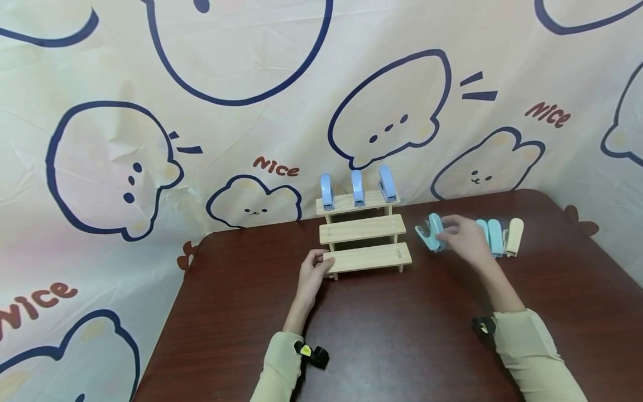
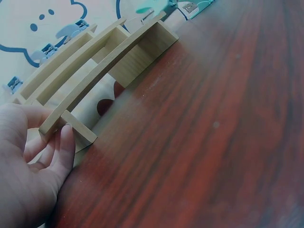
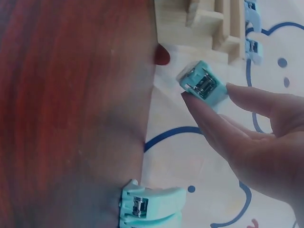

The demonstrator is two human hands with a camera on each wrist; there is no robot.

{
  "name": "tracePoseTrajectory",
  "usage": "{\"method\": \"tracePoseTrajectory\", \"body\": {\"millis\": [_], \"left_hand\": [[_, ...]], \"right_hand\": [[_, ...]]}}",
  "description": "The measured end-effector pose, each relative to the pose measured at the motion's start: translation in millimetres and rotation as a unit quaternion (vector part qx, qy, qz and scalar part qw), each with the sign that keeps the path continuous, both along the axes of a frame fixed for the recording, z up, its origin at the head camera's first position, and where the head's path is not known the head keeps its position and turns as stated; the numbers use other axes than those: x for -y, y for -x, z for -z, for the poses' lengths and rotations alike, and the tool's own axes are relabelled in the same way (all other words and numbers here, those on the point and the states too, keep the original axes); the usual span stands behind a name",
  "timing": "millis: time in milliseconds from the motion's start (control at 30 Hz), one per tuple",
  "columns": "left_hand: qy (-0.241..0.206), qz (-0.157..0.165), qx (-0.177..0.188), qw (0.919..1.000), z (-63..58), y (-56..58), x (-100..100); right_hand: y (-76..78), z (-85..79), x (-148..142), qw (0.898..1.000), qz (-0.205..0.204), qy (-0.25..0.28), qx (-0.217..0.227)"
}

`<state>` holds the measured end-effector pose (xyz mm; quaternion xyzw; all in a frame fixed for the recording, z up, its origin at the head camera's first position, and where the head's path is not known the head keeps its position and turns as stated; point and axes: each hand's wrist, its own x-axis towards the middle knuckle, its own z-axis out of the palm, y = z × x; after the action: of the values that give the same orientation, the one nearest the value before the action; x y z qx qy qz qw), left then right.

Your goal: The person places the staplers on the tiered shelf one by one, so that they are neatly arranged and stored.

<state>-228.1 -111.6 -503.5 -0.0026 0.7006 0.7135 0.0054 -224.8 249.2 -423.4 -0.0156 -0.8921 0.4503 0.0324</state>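
Note:
My left hand [image 1: 312, 274] grips the left end of the lowest step of a three-tier wooden shelf [image 1: 369, 258]; in the left wrist view the thumb lies by the leg under that step [image 2: 78, 128]. Between thumb and fingers, my right hand [image 1: 468, 241] pinches a teal stapler [image 1: 436, 225], held just right of the shelf. The right wrist view shows this stapler [image 3: 205, 85] end-on, raised off the table. Three blue staplers [image 1: 358, 187] stand in a row on the top step. The middle and lowest steps are bare.
Right of my right hand, two teal staplers [image 1: 495, 237] and one cream stapler [image 1: 514, 237] stand side by side on the dark brown table [image 1: 392, 335]. A cloth printed with cartoon figures [image 1: 241, 134] hangs close behind the table's back edge.

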Motion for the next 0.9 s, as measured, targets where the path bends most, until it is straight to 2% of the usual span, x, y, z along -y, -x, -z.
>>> {"method": "tracePoseTrajectory", "body": {"millis": [333,600,900], "left_hand": [[-0.005,0.003,0.005,1.0,-3.3,0.6,1],[0.0,0.009,0.006,0.9999,-34.3,-16.9,-2],[-0.003,0.008,0.002,1.0,-35.3,-18.3,-3]], "right_hand": [[-6.8,-15.9,-10,0.998,0.034,0.052,-0.005],[-12.2,-22.6,-9,0.993,0.05,0.103,-0.013],[-15.4,-29.6,-9,0.99,0.055,0.131,-0.005]]}}
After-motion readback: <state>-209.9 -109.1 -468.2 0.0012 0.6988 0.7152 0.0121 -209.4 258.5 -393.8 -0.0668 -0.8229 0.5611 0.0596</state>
